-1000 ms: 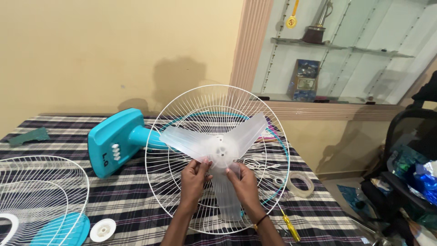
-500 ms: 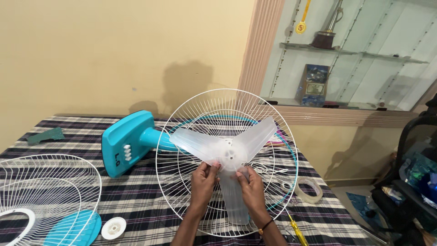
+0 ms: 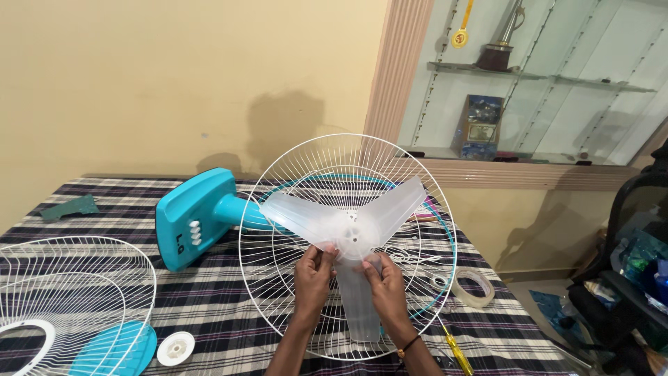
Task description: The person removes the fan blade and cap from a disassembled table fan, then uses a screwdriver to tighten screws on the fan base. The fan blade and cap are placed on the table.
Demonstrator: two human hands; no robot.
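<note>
A translucent three-bladed fan blade (image 3: pixel 390 207) sits against the white wire rear guard (image 3: pixel 292 170) of a turquoise table fan (image 3: pixel 196 216) lying on its side. My left hand (image 3: pixel 311 277) pinches the blade at the lower left of its hub. On the hub's lower right, my right hand (image 3: pixel 383 285) grips the top of the downward blade. Both hands are in front of the guard's lower half.
A second white wire guard (image 3: pixel 69 278) with a turquoise centre lies at the left on the checked tablecloth (image 3: pixel 209 306). Near it sits a white round cap (image 3: pixel 175 347). A tape roll (image 3: pixel 475 287) and a yellow screwdriver (image 3: pixel 456 348) lie at the right. A glass shelf stands behind.
The view shifted slightly between a second ago and now. My hands have kept their hold at the hub, and the blade has barely moved.
</note>
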